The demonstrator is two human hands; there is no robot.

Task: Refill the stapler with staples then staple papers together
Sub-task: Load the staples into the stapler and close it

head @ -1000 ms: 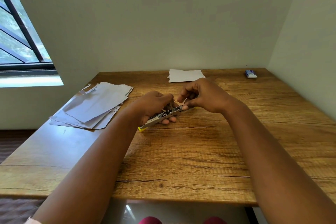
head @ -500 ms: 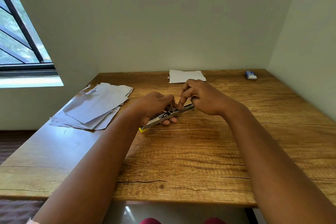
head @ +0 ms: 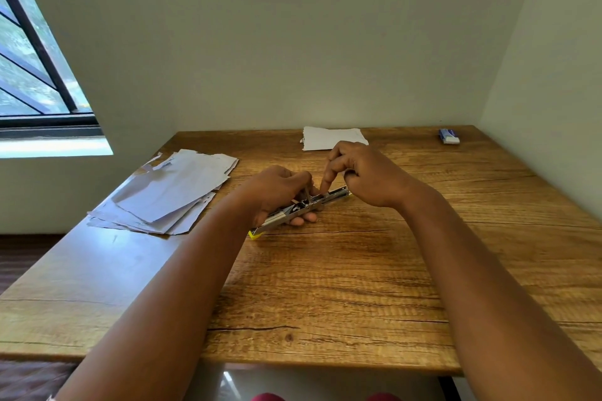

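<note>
Stapler (head: 301, 210) lies near the middle of the wooden table (head: 325, 286), opened out flat, a long metal body with a yellow tip at its near-left end. From the head view I log its long axis as diagonal: near-left end low toward me, far-right end pointing away toward the back right corner. My left hand (head: 277, 194) is curled over the near half of the stapler and clamped on it, thumb-side fingers visible under the metal rail, the near tip touching or just above the table; I cannot tell which. My right hand (head: 365, 177) sits at the far-right end, fingers drawn together in a pinch, with one fingertip (head: 323, 189) pressed down on the open channel about midway along the rail. Whether a strip of staples is under that fingertip I cannot tell; it is too small to resolve. A loose pile of papers (head: 172, 192) lies on the table's left side, well apart from the stapler, sheets fanned and overlapping. A second, smaller white sheet (head: 332, 137) lies at the back edge, just beyond the right hand. A small blue-and-white box (head: 449, 136) sits near the back right corner, well apart from both hands.
</note>
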